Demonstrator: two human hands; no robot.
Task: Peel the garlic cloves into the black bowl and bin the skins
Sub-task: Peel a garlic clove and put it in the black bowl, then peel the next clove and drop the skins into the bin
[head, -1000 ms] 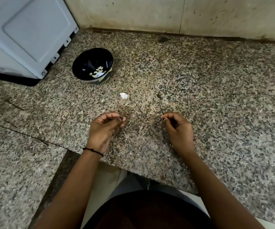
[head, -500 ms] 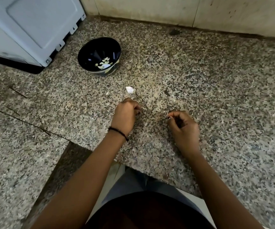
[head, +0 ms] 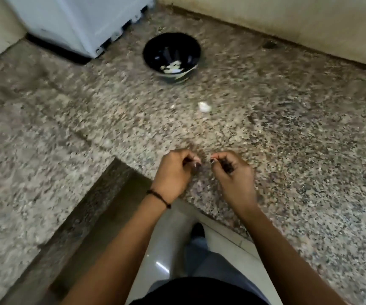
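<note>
The black bowl (head: 171, 56) stands on the granite counter (head: 287, 139) at the back, with several pale peeled garlic cloves (head: 171, 68) inside. A white scrap of garlic skin (head: 204, 106) lies on the counter in front of it, with a tinier fleck (head: 172, 106) to its left. My left hand (head: 175, 170) hovers near the counter's front edge with thumb pinched against fingertips. A small pale bit shows there, apparently garlic skin, though it is blurred. My right hand (head: 232, 172) is close beside it, fingers curled inward, with nothing visible in it.
A white appliance (head: 78, 20) on a black base sits at the back left, near the bowl. A tiled wall (head: 287, 23) runs along the back. The counter has a notched front edge, with tiled floor (head: 166, 249) and my legs below.
My left hand drew back from near the white scrap and now sits next to my right hand. The view tilted down and shifted, so the bowl appears farther right. The scrap stayed put.
</note>
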